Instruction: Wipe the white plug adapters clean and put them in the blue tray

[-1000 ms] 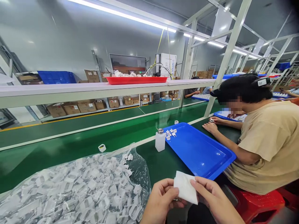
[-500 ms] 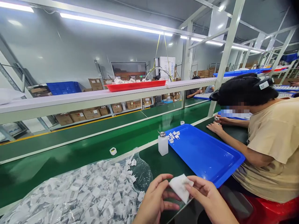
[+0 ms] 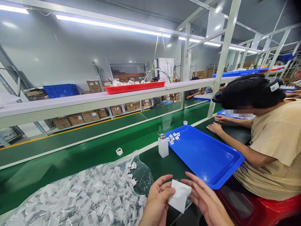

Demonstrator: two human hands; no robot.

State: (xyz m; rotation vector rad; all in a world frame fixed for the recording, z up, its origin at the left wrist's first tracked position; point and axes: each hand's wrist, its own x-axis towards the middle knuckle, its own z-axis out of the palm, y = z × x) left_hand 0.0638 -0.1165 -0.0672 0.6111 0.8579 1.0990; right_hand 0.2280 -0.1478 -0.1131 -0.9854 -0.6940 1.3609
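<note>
A folded white cloth or wipe (image 3: 180,197) is pinched between the thumb and fingers of my left hand (image 3: 158,201), low in the middle of the view. Beside its right edge, my right hand (image 3: 208,201) has its fingers stretched out and apart; whether a fingertip still touches the cloth is hard to see. Just beyond my hands stands a white dispenser bottle (image 3: 163,147) with a metal top. A blue tray (image 3: 209,160) lies to the right of the bottle, with several white plug-like pieces (image 3: 173,138) in its far left corner.
On the left, a clear plastic bag (image 3: 144,166) holds a heap of white plastic housings (image 3: 89,194). White housings (image 3: 119,151) sit on the green belt (image 3: 98,147). A red tray (image 3: 136,87) rests on the shelf above. A co-worker (image 3: 270,135) sits close on the right.
My right hand has let its grip on the cloth loosen and its fingers have spread. My left thumb now presses on the cloth, which has turned flatter. The housings on the belt have shifted right.
</note>
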